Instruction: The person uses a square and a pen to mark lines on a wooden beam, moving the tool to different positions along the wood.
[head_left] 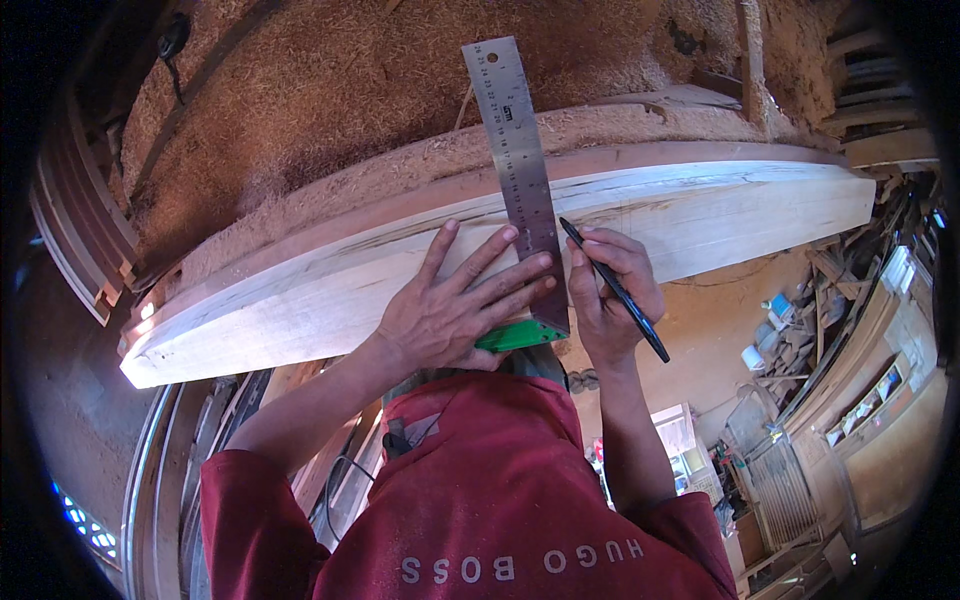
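A long pale wooden board (330,290) lies across in front of me, its upper edge showing brown streaks. Across it rests a carpenter's square (518,150), with a steel ruled blade pointing away and a green handle at the near edge. My left hand (460,300) presses on board and blade, its fingers spread and its thumb down by the green handle. Beside the blade's right edge, my right hand (615,305) pinches a black pen (630,310). The pen's upper-left end is close to the blade, over the board; I cannot tell whether it touches the wood.
Wood shavings (380,90) cover the ground beyond the board. A wooden post (752,60) stands at the far right. Stacked timber (80,220) is at the left, and long pieces lie below the board. Scrap wood (835,290) and white containers (753,357) are on the right.
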